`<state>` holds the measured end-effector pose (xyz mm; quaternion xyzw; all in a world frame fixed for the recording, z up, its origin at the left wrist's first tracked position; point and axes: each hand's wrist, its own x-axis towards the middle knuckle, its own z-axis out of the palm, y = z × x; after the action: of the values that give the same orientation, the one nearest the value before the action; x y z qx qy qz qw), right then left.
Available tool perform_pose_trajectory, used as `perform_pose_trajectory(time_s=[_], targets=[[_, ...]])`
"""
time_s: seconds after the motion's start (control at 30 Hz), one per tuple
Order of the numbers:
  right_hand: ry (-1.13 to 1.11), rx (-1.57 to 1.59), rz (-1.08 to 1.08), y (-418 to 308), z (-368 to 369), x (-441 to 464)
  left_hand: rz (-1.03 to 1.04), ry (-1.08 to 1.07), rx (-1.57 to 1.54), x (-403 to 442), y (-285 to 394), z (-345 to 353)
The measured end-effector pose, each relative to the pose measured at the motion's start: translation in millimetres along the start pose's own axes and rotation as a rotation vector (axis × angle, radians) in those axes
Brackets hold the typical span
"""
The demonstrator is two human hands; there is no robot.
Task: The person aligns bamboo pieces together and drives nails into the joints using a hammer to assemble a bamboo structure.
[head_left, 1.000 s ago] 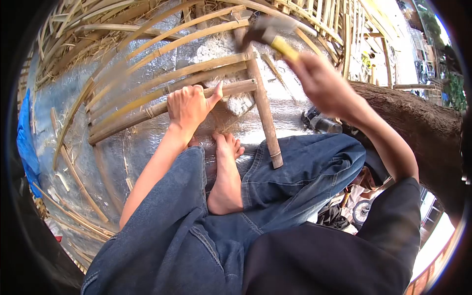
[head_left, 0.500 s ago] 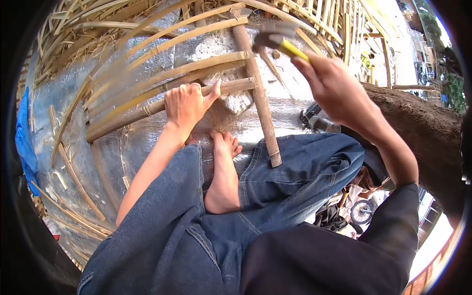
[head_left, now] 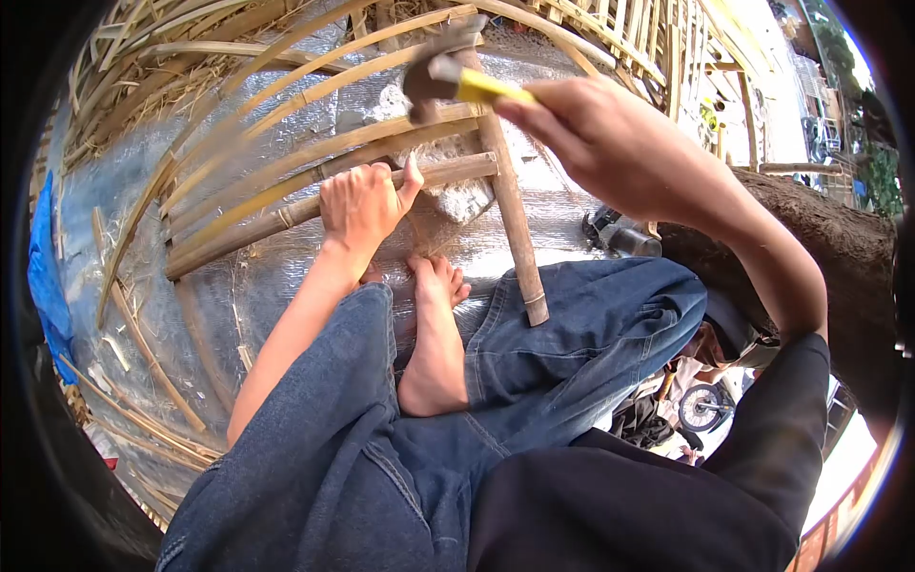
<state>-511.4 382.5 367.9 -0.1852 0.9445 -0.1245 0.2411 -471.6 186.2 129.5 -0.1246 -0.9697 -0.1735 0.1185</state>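
My right hand (head_left: 596, 119) grips a hammer (head_left: 486, 88) by its yellow handle. The hammer head is blurred and hangs over the upper part of the bamboo frame. Closed around the frame's near bamboo pole (head_left: 253, 232) is my left hand (head_left: 360, 205), its thumb sticking up. Curved bamboo slats (head_left: 324, 145) run from the frame's left side to a wooden crosspiece (head_left: 518, 234), whose lower end rests by my right knee. A pale stone block (head_left: 464, 200) lies beneath the joint of pole and crosspiece. My bare foot (head_left: 436, 286) is just below the pole.
A dark tool (head_left: 599, 225) and a glass jar (head_left: 637, 243) lie right of the frame. A thick log (head_left: 810, 224) runs along the right. Loose bamboo strips (head_left: 157, 357) and a blue tarp (head_left: 48, 276) are at left. Silvery sheeting (head_left: 562, 200) covers the ground.
My right hand has swung the hammer left, from right of the crosspiece to above the slats. My left hand stays on the pole, and the frame has barely shifted.
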Motion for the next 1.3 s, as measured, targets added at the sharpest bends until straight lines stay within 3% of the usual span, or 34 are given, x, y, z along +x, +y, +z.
perform_pose_trajectory(time_s=[0.07, 0.13, 0.2, 0.27, 0.33, 0.4, 0.43, 0.53, 0.6, 0.67, 0.7, 0.73, 0.83, 0.87, 0.93, 1.0, 1.07, 1.13, 1.17, 1.2, 1.27, 1.3], targets=[[0.133, 0.095, -0.103, 19.2, 17.9, 9.7, -0.004, -0.008, 0.007, 0.6, 0.7, -0.1], [-0.278, -0.190, 0.156, 31.3, 22.1, 4.6, -0.015, -0.010, 0.015, 1.0, 0.3, -2.1], [-0.301, -0.169, 0.153, 41.5, 25.1, 4.7, -0.006, 0.000, 0.015, 1.3, 2.7, -2.0], [-0.145, -0.018, 0.166, 27.8, 8.0, 1.1, 0.016, 0.041, 0.025, 3.1, 1.6, 3.9], [0.175, 0.057, -0.091, 27.8, 11.1, -3.1, 0.041, 0.074, 0.047, -0.7, -0.7, 5.1], [-0.106, 0.097, 0.210, 31.9, 16.3, -7.2, 0.017, 0.036, 0.049, -0.2, 0.1, 4.6], [-0.235, -0.185, 0.098, 35.4, 24.4, -3.0, 0.015, 0.043, 0.050, -0.4, -0.4, 3.7], [-0.148, -0.032, 0.249, 34.5, 13.8, -6.3, 0.021, 0.051, 0.039, 1.2, 2.3, 6.2], [0.129, 0.136, 0.011, 36.3, 13.2, -6.2, 0.026, 0.063, 0.018, -1.2, 0.5, 5.7], [0.027, 0.145, 0.100, 46.9, 25.2, -9.5, 0.022, 0.046, 0.027, 0.4, 2.8, 2.2], [-0.217, -0.141, 0.109, 58.7, 33.4, -9.0, 0.010, 0.023, 0.025, 1.5, 4.6, -0.6], [-0.284, -0.129, 0.144, 57.1, 29.9, -6.9, -0.002, -0.006, 0.019, 1.4, 6.2, -2.8], [-0.100, -0.032, 0.203, 27.5, -0.8, -5.7, 0.014, 0.037, -0.008, 3.4, 5.4, 0.7], [0.063, 0.067, 0.075, 27.1, -0.3, -4.2, 0.024, 0.040, -0.016, 0.2, 4.3, 0.1], [0.123, 0.212, -0.011, 39.8, 16.4, -6.1, 0.021, 0.016, -0.004, -0.1, 4.9, -1.7], [-0.183, -0.198, 0.023, 55.5, 36.3, -12.0, -0.004, -0.004, -0.001, 1.3, 7.7, -2.6], [-0.153, -0.168, 0.081, 38.2, 20.5, -14.0, 0.009, 0.041, -0.001, 4.6, 5.9, 3.1], [0.043, 0.090, 0.119, 16.1, 1.7, -18.3, 0.025, 0.048, -0.021, -0.8, 4.8, 2.5], [0.258, 0.084, -0.088, 23.4, 7.9, -18.4, -0.003, -0.002, -0.019, -0.2, 5.7, 0.8], [0.262, 0.087, -0.090, 34.6, 19.9, -19.4, 0.000, -0.002, -0.014, -0.6, 5.8, 0.0], [-0.182, -0.168, 0.139, 50.6, 37.5, -19.9, 0.016, 0.035, -0.011, 0.7, 7.3, -0.7], [-0.142, -0.124, 0.125, 53.8, 36.5, -22.3, -0.001, 0.027, -0.015, 1.2, 7.9, -1.1]])
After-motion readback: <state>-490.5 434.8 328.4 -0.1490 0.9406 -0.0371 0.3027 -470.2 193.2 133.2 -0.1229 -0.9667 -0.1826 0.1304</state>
